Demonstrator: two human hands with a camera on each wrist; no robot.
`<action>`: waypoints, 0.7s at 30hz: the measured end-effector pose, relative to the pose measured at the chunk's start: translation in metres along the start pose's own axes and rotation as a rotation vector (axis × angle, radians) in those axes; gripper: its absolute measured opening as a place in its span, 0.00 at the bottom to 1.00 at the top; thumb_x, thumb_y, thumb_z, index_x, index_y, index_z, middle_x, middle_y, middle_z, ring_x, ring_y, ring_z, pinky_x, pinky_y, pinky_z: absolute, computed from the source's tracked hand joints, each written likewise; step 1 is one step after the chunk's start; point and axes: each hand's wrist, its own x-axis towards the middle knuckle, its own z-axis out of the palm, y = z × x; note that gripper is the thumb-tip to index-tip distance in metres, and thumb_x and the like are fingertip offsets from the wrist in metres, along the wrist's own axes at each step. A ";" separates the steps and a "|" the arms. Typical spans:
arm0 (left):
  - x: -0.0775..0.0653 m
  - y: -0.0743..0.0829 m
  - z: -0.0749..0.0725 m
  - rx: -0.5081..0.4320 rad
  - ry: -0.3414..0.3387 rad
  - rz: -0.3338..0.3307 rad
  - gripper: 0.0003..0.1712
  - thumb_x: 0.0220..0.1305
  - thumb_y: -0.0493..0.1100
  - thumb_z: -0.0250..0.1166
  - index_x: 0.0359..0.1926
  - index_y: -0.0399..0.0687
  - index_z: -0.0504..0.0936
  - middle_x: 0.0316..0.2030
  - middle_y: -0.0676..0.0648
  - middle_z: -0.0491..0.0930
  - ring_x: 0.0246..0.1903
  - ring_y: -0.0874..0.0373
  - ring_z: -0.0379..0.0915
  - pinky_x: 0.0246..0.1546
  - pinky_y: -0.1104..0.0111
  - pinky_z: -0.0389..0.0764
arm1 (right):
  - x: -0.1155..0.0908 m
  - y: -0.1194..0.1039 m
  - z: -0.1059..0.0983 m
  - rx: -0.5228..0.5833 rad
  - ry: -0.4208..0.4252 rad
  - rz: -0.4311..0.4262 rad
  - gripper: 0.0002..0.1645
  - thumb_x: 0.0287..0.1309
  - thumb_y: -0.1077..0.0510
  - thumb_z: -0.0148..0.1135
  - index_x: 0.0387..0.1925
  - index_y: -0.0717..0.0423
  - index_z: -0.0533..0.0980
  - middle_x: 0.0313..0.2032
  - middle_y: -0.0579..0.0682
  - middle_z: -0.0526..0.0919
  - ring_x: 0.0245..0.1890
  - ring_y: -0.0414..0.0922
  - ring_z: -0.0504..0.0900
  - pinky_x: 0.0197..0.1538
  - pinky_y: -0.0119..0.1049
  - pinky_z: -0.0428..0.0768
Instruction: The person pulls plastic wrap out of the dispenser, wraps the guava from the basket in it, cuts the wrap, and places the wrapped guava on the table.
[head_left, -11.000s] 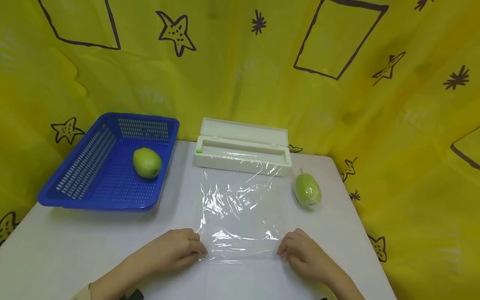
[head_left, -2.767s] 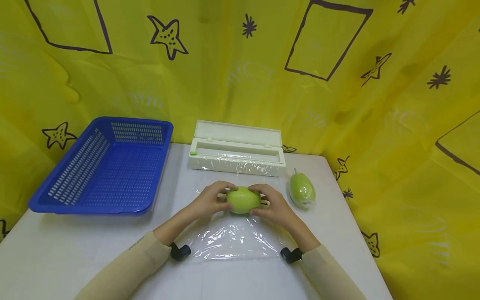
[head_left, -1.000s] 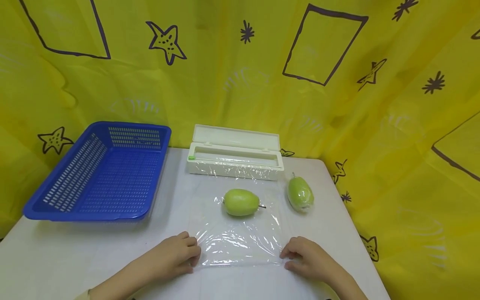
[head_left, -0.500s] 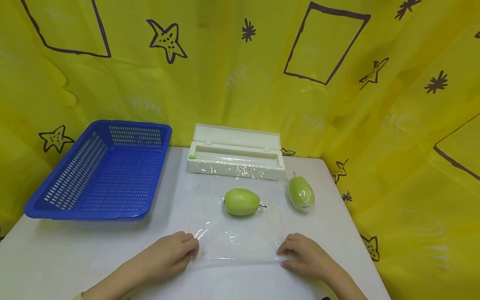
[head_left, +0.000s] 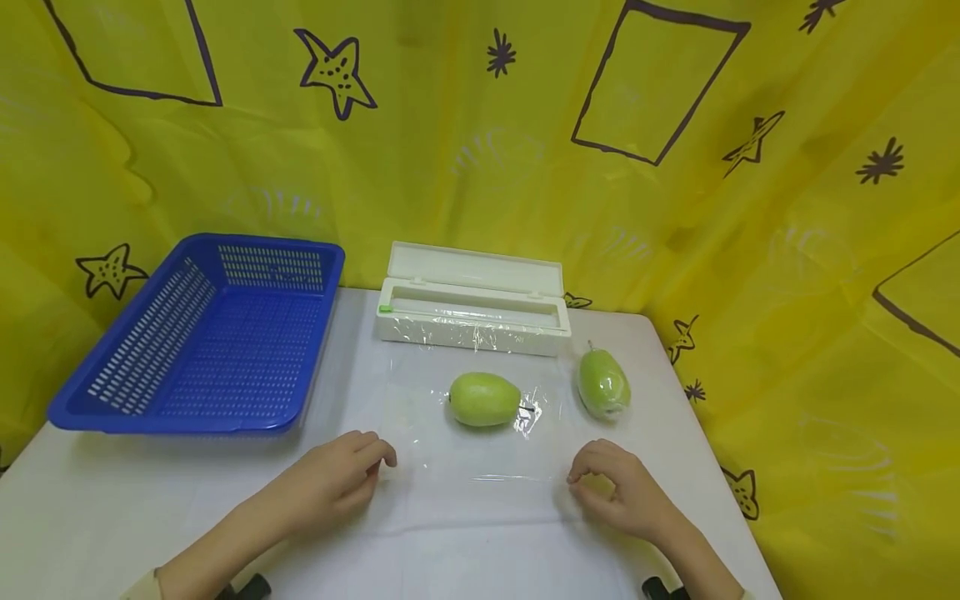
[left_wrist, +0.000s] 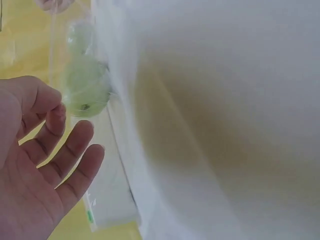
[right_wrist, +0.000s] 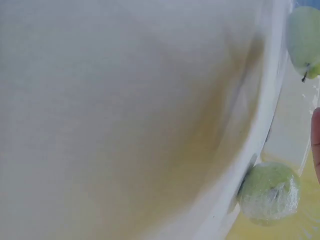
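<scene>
A clear sheet of cling film (head_left: 487,462) runs from the white cling film box (head_left: 474,335) toward me. On it lies a green pear-like fruit (head_left: 483,399) with its dark stem pointing right. My left hand (head_left: 341,477) pinches the film's near left corner between thumb and forefinger; the left wrist view shows the other fingers (left_wrist: 75,172) loosely bent. My right hand (head_left: 621,493) pinches the near right corner. The near edge is raised off the table. Only a finger edge (right_wrist: 316,142) of that hand shows in the right wrist view.
A second green fruit (head_left: 603,386), wrapped in film, lies right of the sheet. A blue plastic basket (head_left: 180,423) with nothing in it stands at the left. The box lid (head_left: 474,267) is up at the back, against a yellow curtain (head_left: 450,125).
The fruit went from the basket onto the film, and both hands let go of it. They then took the film's near corners. Over the last second they have raised that edge and moved it away from me.
</scene>
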 end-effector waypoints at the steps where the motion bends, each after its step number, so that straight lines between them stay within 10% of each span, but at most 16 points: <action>1: 0.002 -0.001 -0.001 -0.003 0.007 0.001 0.14 0.58 0.33 0.64 0.43 0.56 0.79 0.33 0.62 0.73 0.34 0.69 0.68 0.34 0.73 0.77 | 0.002 0.002 0.000 0.013 0.022 -0.024 0.18 0.44 0.71 0.70 0.33 0.46 0.79 0.34 0.39 0.82 0.36 0.36 0.78 0.41 0.26 0.77; 21: 0.045 -0.014 -0.022 0.013 0.123 -0.103 0.10 0.54 0.33 0.62 0.34 0.53 0.82 0.31 0.57 0.76 0.31 0.63 0.75 0.32 0.69 0.78 | 0.034 0.013 -0.006 0.022 0.148 0.100 0.16 0.52 0.75 0.61 0.28 0.50 0.78 0.26 0.45 0.84 0.27 0.34 0.78 0.30 0.27 0.77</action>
